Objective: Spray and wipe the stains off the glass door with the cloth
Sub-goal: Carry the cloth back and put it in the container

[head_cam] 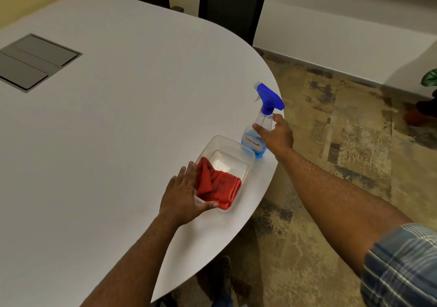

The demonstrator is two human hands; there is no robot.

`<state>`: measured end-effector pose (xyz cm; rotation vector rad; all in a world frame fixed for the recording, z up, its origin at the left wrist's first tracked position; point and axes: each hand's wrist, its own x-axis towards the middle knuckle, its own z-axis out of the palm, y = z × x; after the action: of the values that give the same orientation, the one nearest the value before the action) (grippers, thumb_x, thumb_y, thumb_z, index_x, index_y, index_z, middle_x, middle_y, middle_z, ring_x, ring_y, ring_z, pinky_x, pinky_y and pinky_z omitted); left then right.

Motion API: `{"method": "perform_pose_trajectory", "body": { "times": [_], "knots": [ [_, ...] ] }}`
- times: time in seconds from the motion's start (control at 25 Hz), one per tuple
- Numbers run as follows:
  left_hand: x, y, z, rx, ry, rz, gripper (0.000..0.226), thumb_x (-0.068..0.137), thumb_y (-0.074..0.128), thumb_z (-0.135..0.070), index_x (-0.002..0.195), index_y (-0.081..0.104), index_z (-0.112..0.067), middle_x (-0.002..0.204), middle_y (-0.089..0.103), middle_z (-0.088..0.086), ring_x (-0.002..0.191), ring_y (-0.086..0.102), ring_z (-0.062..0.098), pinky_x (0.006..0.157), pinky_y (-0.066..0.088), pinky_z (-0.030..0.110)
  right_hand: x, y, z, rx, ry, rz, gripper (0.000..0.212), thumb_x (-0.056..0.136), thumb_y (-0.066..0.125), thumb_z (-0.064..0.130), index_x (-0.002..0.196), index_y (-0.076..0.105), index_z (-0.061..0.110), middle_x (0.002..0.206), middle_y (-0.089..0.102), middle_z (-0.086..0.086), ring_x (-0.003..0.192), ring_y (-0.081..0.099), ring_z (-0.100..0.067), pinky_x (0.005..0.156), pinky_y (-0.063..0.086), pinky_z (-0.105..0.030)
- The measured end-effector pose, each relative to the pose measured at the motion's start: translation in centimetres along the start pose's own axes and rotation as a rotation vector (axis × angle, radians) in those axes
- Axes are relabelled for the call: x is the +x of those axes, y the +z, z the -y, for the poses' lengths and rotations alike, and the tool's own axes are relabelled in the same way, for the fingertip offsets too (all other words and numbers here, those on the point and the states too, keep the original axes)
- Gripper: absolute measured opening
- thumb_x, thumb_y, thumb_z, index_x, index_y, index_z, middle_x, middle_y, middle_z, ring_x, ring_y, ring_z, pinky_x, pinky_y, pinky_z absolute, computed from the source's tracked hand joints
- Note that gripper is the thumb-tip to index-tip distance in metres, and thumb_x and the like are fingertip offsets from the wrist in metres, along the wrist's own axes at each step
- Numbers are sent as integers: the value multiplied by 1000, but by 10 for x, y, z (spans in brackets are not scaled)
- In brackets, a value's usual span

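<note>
A folded red cloth lies in a clear plastic container near the table's right edge. My left hand rests flat against the container's left side, fingers apart, fingertips at the cloth and thumb along the front rim. Just behind the container a clear spray bottle with blue liquid and a blue trigger head stands upright. My right hand is at the bottle's neck, thumb and fingers spread on either side of it, not closed around it. No glass door is in view.
The white rounded table has a grey inset hatch at the far left. Dark chair backs stand behind it. Patterned carpet lies to the right, with a potted plant at the far right edge.
</note>
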<state>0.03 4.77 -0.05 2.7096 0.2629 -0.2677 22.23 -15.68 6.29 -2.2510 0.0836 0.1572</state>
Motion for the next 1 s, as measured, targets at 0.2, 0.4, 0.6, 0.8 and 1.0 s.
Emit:
{"method": "perform_pose_trajectory", "body": {
  "times": [0.2,0.4,0.6,0.8,1.0],
  "knots": [
    [8,-2,2,-9,-3,26,131,55,31,-102,147,-28,-29,165,-12,-3,153,-4,19,124,8,45,1,-1,3,69,16,-4,66,83,75,38,138,48,13,139,56,-9,122,57,-27,103,47,-48],
    [8,1,3,-50,6,25,130,55,33,-101,145,-30,-32,165,-12,-4,153,-3,19,121,3,40,-4,-13,25,108,-87,-107,52,82,76,34,127,57,15,131,59,-4,115,60,-21,97,51,-42],
    [12,4,6,-77,1,12,136,54,36,-103,155,-16,-27,166,-7,-3,153,2,21,121,7,43,-7,-38,81,207,-248,-147,49,84,72,41,126,56,21,127,60,0,100,66,-15,83,56,-34],
    [12,6,7,-98,-8,15,136,55,40,-102,154,-18,-29,166,-6,-4,153,3,19,121,5,42,-26,-47,116,222,-408,-146,54,84,70,44,130,53,21,133,58,1,98,63,-9,74,51,-16],
    [13,6,6,-104,-26,31,136,54,40,-103,153,-21,-32,166,-6,-5,153,3,19,121,6,42,-48,-30,101,227,-420,-42,50,83,73,40,125,56,18,127,57,1,91,62,-8,75,56,-24]
  ]
}}
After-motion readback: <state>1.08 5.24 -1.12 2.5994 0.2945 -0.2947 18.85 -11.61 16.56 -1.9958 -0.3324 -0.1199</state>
